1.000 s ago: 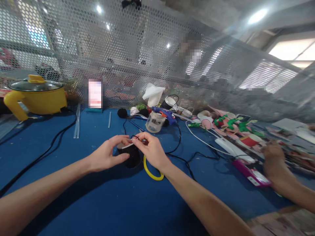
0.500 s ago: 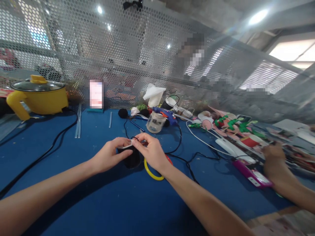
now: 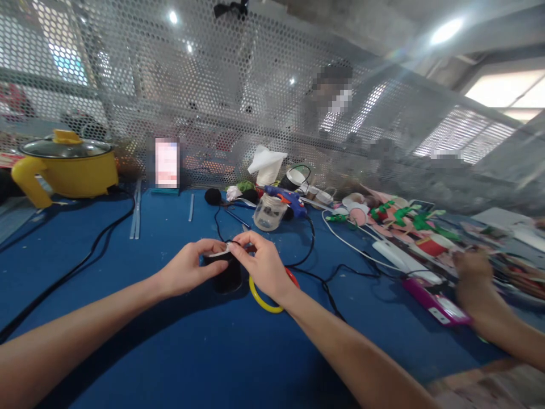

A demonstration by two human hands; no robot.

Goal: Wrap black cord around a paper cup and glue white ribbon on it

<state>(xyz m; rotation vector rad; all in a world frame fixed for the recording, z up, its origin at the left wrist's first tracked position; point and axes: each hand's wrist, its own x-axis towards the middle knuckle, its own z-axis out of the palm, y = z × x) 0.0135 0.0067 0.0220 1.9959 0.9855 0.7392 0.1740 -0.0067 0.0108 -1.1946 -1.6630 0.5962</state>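
Observation:
A small black cup (image 3: 227,278) with a white inside stands on the blue table in front of me. My left hand (image 3: 187,267) is closed on its left side, thumb outside and fingers over the rim. At the right of the rim, my right hand (image 3: 259,261) pinches a strand of black yarn (image 3: 233,242). The strand runs back towards a black yarn ball (image 3: 213,196). Partly under my right wrist lies a ring (image 3: 260,302), yellow with a red part. My right fingertips hide some of the rim.
Behind my hands are a clear jar (image 3: 269,213) and a blue glue gun (image 3: 287,197). A yellow electric pot (image 3: 72,170) and a lit phone (image 3: 166,163) stand further left. At right, another person's hand (image 3: 473,272) is near a purple-and-white power strip (image 3: 436,301). Cables cross the table.
The cup has tilted slightly, and more of its white rim and inside shows between my hands. My right fingers have shifted a little at the rim.

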